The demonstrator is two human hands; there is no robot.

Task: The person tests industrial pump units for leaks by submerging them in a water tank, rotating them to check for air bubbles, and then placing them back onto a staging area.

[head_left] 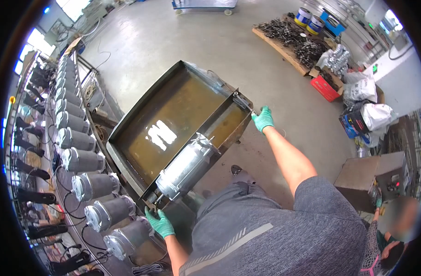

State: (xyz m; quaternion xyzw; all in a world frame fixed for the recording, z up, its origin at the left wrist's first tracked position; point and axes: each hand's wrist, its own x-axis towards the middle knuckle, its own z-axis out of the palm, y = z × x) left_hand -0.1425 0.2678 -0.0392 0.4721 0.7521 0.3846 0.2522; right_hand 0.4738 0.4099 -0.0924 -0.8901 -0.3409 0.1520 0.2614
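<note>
A shallow metal tank of murky brownish liquid stands in front of me, with a dark metal bar running across it. On the near side of this bar lies a silver cylindrical motor housing, tilted from lower left to upper right. My right hand, in a green glove, is closed around the handle end at the bar's far right. At the near-left end of the bar is my left hand, also gloved in green, its fingers curled at the end fitting. The glove partly hides that grip.
Several similar motors with cables line a conveyor at my left. Dark metal parts cover a wooden pallet at the far right, near a red box and white bags. Another person works by a metal cabinet, lower right.
</note>
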